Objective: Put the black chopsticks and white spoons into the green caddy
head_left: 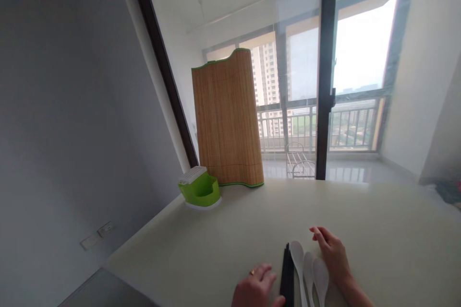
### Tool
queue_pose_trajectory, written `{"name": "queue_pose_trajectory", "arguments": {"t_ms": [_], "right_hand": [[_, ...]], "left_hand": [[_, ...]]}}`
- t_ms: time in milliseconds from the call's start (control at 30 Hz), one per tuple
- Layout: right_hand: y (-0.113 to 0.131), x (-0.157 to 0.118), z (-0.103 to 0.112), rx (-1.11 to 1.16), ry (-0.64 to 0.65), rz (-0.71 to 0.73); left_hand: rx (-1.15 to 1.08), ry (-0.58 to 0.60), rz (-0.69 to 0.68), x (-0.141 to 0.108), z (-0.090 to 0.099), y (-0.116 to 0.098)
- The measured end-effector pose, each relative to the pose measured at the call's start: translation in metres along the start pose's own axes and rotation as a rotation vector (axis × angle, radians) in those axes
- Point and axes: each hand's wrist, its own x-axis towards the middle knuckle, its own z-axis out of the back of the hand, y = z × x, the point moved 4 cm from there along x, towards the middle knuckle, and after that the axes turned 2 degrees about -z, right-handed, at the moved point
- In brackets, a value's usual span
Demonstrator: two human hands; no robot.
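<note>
Black chopsticks (287, 273) lie in a bundle on the pale table near its front. Beside them, bowl ends pointing away from me, are three light spoons: a long one (297, 253), a middle one (309, 265) and a right one (320, 273). My left hand (254, 289), with a ring on one finger, rests just left of the chopsticks. Its fingers are loosely bent and apart, holding nothing, and the thumb tip is close to the bundle. To the right of the spoons, my right hand (333, 252) has its fingers curled together with nothing visible in them.
A green and white utensil holder (201, 192) stands at the table's far left. Behind it, a bamboo mat (226, 120) with green edging leans upright against the glass door. A grey wall (72, 129) borders the left. A metal rack (300, 163) shows beyond the glass.
</note>
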Motion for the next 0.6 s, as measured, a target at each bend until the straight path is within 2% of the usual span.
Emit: {"name": "queue_pose_trajectory", "arguments": {"t_ms": [67,167,233,300,367,433,500,600], "right_hand": [[-0.002,0.0,0.0,0.001,-0.004,-0.004],[-0.003,0.001,-0.001,-0.001,-0.003,-0.006],[-0.005,0.001,-0.003,-0.01,0.002,-0.011],[-0.007,0.003,-0.005,-0.024,0.004,-0.012],[-0.009,0.004,-0.008,-0.032,0.002,-0.009],[-0.01,0.005,-0.011,-0.031,-0.002,-0.002],[-0.011,0.006,-0.015,-0.024,0.005,0.007],[-0.011,0.006,-0.02,-0.024,0.026,0.016]], "left_hand": [[-0.046,0.027,0.108,0.032,0.029,0.044],[0.052,0.035,0.311,0.083,0.07,0.119],[0.172,0.012,0.43,0.108,0.088,0.163],[0.252,0.001,0.482,0.123,0.096,0.195],[0.29,0.0,0.49,0.129,0.097,0.213],[0.318,-0.001,0.484,0.13,0.094,0.221],[0.348,0.0,0.471,0.13,0.09,0.219],[0.374,0.012,0.431,0.134,0.081,0.202]]}}
